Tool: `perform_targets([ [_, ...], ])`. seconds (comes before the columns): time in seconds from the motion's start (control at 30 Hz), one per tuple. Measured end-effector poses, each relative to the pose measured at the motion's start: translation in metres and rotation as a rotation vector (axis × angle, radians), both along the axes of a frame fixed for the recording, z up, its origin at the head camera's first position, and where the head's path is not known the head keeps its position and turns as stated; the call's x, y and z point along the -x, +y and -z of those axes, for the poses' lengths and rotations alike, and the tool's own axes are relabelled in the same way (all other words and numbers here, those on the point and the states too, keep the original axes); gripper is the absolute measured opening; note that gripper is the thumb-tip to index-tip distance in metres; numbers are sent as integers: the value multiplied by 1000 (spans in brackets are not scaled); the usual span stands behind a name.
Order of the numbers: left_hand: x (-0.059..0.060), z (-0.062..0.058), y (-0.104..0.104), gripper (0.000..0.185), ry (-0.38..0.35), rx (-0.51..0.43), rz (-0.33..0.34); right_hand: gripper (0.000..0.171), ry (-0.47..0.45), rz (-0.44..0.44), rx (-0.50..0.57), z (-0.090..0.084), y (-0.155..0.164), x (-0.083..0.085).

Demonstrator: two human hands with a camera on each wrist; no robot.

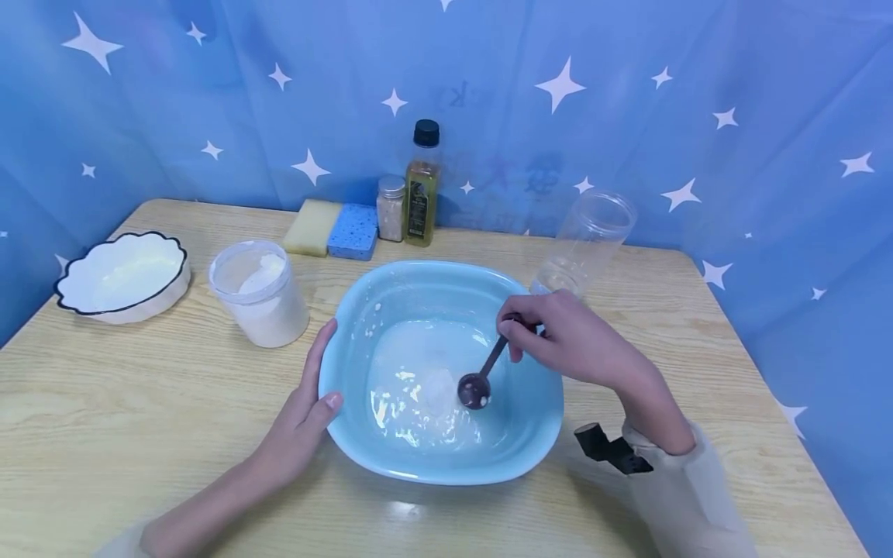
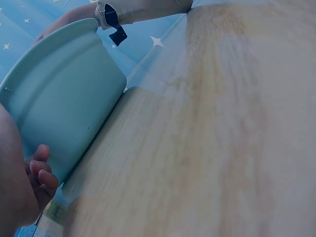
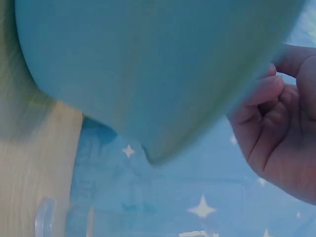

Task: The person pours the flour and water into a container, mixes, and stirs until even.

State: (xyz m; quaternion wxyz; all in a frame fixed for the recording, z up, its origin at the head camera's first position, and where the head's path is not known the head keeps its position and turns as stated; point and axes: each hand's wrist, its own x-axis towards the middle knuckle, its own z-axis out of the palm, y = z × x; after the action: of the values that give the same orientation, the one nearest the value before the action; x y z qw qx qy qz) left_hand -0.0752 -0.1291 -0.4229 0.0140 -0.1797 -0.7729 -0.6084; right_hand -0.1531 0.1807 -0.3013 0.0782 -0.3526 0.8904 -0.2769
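Observation:
A light blue basin (image 1: 446, 473) stands at the middle of the table, with whitish wet liquid and a pale mound of powder (image 1: 439, 391) in it. My left hand (image 1: 300, 422) holds its left side, thumb at the rim; in the left wrist view the other fingers (image 2: 42, 170) curl against the outer wall. Over the basin's right side, my right hand (image 1: 558, 333) pinches the handle of a dark brown measuring spoon (image 1: 474, 390). The spoon's bowl is down beside the mound, with small white bits on it. In the right wrist view the basin wall hides the spoon.
Left of the basin are an open tub of white powder (image 1: 268, 302) and a white scalloped dish (image 1: 125, 283). Behind stand two sponges (image 1: 353, 231), a small shaker jar (image 1: 391, 209) and an oil bottle (image 1: 422, 190). A clear plastic jar (image 1: 586, 240) is behind my right hand.

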Motion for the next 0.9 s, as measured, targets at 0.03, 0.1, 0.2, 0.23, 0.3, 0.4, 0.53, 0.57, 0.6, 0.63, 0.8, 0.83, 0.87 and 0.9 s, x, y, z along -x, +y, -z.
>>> perform_targets([
  [0.03, 0, 0, 0, 67, 2, 3, -2, 17, -4, 8, -22, -1, 2, 0],
  [0.1, 0, 0, 0, 67, 4, 8, -5, 18, -39, -6, -62, -2, 3, 1],
  [0.2, -1, -1, 0, 67, 2, 15, -12, 18, -102, -79, -79, 2, -2, 1],
  [0.23, -1, -1, 0, 66, 1, 18, -14, 19, -123, -108, -66, 4, -5, 1],
  [0.3, -1, -1, 0, 66, 1, 22, -15, 18, -149, -155, -22, 9, -12, 1],
  [0.4, -1, -1, 0, 66, 0, 20, -13, 17, -140, -153, 41, 15, -21, 0],
  [0.53, -1, 0, 0, 66, 1, 17, -10, 15, -58, -53, 64, 16, -21, -1],
  [0.57, 0, 0, 0, 67, 3, 17, -9, 14, -38, -24, 58, 15, -20, 0],
  [0.6, 0, 0, 0, 67, 6, 19, -10, 14, -20, 1, 48, 14, -17, 0],
  [0.63, 0, 0, 0, 67, 8, 19, -9, 13, -5, 20, 34, 13, -15, 1],
  [0.8, 0, 1, 1, 67, 13, 15, -7, 16, 7, 16, -31, 8, -3, 3],
  [0.83, 0, 1, 1, 67, 12, 15, -8, 16, -9, -6, -35, 7, -2, 3],
  [0.87, 0, 1, 1, 67, 11, 17, -9, 17, -34, -28, -33, 7, -1, 3],
  [0.9, 0, 0, 1, 67, 10, 17, -9, 17, -66, -55, -21, 7, -2, 3],
])
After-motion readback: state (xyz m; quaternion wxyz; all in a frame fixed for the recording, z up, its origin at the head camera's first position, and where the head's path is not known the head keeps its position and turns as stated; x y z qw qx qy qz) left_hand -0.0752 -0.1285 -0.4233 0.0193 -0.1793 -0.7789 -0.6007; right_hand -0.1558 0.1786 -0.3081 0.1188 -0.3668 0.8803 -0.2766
